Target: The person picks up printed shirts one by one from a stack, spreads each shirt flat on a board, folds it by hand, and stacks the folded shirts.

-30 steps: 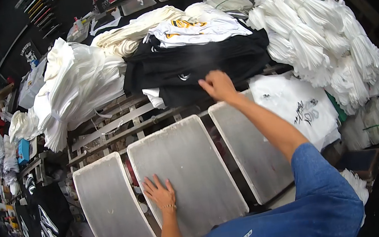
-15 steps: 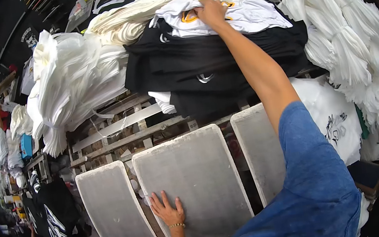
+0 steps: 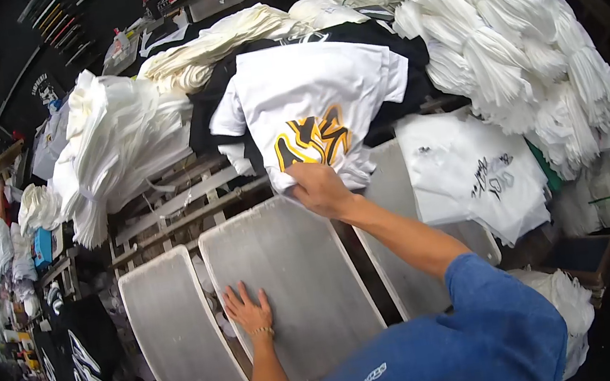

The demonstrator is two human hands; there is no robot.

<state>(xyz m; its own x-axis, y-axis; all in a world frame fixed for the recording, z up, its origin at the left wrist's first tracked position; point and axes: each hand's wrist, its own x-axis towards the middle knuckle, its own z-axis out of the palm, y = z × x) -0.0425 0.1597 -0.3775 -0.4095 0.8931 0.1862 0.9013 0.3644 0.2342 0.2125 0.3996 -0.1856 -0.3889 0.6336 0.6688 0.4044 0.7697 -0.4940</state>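
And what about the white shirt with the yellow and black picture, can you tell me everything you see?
The white shirt looks like soft cloth with some creases. Short sleeves stick out at both sides, and a bold black and yellow-orange print sits near one end. It lies spread partly over black clothes, while the right hand grips that end beside the print.

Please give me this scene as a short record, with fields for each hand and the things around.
Left hand: fingers spread, resting on middle grey board
Right hand: gripping white T-shirt at its near end
T-shirt print: yellow and black
Under T-shirt: black fabric
Left of T-shirt: white cloth bundle
Right of T-shirt: more white cloth bundles
Over part of right grey board: white sheet with dark markings
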